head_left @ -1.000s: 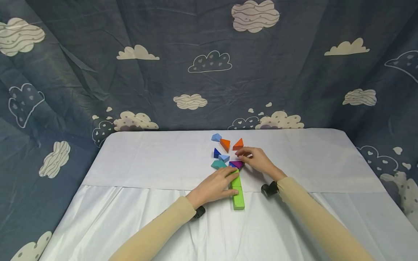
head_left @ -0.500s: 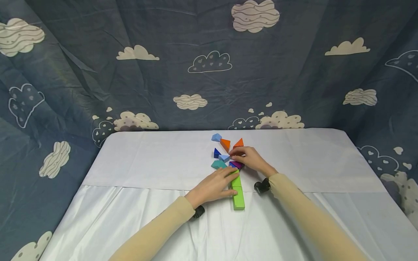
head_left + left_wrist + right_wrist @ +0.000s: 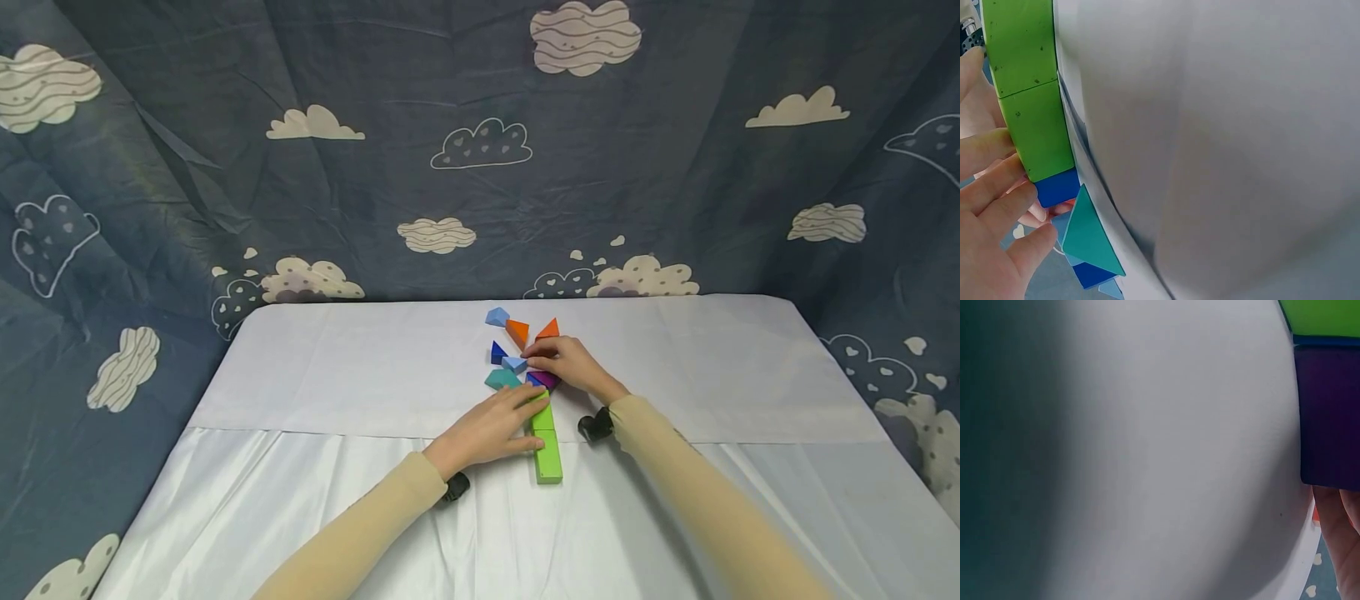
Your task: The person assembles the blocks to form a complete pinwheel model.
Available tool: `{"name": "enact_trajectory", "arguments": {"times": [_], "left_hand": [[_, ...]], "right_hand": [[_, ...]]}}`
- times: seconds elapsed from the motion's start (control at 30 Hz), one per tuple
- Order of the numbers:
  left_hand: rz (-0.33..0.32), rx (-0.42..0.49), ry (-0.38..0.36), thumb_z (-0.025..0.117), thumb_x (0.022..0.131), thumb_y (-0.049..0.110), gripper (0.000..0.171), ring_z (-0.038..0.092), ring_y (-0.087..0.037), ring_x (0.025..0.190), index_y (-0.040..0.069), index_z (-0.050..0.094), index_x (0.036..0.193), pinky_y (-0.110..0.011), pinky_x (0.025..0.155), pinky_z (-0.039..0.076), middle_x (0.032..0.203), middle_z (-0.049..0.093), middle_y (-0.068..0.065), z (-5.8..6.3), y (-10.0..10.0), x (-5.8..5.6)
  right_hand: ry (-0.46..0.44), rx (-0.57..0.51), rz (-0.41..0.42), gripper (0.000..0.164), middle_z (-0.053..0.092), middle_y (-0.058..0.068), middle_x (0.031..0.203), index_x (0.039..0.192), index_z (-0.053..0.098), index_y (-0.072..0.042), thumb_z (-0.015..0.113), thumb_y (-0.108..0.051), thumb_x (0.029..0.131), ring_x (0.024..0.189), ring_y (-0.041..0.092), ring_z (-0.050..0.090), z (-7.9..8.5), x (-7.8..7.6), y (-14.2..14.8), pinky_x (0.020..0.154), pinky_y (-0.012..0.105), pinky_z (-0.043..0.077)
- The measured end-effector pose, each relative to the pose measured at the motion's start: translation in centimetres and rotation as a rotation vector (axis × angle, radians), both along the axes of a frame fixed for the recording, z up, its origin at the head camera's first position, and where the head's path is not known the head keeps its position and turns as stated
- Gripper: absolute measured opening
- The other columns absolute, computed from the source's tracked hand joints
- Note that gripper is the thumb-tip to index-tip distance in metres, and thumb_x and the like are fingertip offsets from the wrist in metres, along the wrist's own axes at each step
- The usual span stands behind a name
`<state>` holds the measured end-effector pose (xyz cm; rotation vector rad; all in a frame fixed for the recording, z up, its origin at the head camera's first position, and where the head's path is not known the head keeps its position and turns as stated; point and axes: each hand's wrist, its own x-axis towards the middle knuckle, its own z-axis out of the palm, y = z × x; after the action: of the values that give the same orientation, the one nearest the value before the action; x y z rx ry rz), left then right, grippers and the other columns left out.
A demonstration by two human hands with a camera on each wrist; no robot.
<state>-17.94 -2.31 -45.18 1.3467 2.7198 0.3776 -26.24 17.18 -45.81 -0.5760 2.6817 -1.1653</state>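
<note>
We see the left hand [image 3: 487,427], fingers extended, resting against two green rectangular blocks [image 3: 548,457] set end to end. We find the right hand [image 3: 573,367] just beyond a purple triangular block [image 3: 546,379], fingertips beside a light-blue triangular block [image 3: 513,364]; we cannot tell whether they pinch anything. Near them, a teal block [image 3: 500,378] and orange wedge [image 3: 517,332] lie on the white-covered bench [image 3: 337,367].

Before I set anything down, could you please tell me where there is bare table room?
The white table is bare from the teal block to the table's left edge, from the right hand to the right edge, and between the sleeves, nearer the wearer than the green blocks. The middle is crowded with small coloured blocks and the left hand.
</note>
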Motion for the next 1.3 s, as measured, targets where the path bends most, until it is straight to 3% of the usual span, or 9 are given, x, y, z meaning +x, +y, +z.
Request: {"name": "enact_trajectory", "arguments": {"times": [0.63, 0.93, 1.3], "left_hand": [[-0.005, 0.0, 0.017, 0.053, 0.097, 0.043, 0.06, 0.029, -0.022, 0.139, 0.006, 0.043, 0.144, -0.04, 0.113, 0.022, 0.15, 0.035, -0.008, 0.0, 0.0, 0.1], [0.001, -0.001, 0.016, 0.053, 0.097, 0.042, 0.059, 0.03, -0.022, 0.139, 0.006, 0.044, 0.143, -0.04, 0.113, 0.022, 0.15, 0.036, -0.008, 0.0, 0.0, 0.1], [0.011, -0.004, 0.011, 0.053, 0.097, 0.043, 0.059, 0.029, -0.023, 0.139, 0.007, 0.045, 0.143, -0.04, 0.114, 0.021, 0.15, 0.036, -0.008, 0.0, 0.2, 0.1]], "right_hand": [[0.014, 0.009, -0.026, 0.015, 0.068, 0.009, 0.101, 0.102, 0.072, -0.004, 0.063, -0.012, 0.092, 0.103, 0.03, 0.059, -0.4, -0.4, -0.2, 0.098, 0.049, 0.042], [0.007, 0.004, -0.079, 0.017, 0.066, 0.014, 0.11, 0.102, 0.072, -0.003, 0.062, -0.014, 0.093, 0.104, 0.032, 0.058, 0.2, -0.2, 1.0, 0.096, 0.049, 0.044], [0.015, -0.011, -0.073, 0.016, 0.068, 0.013, 0.106, 0.103, 0.07, -0.002, 0.061, -0.011, 0.093, 0.101, 0.031, 0.058, 0.1, 0.1, 2.5, 0.096, 0.05, 0.043]]}}
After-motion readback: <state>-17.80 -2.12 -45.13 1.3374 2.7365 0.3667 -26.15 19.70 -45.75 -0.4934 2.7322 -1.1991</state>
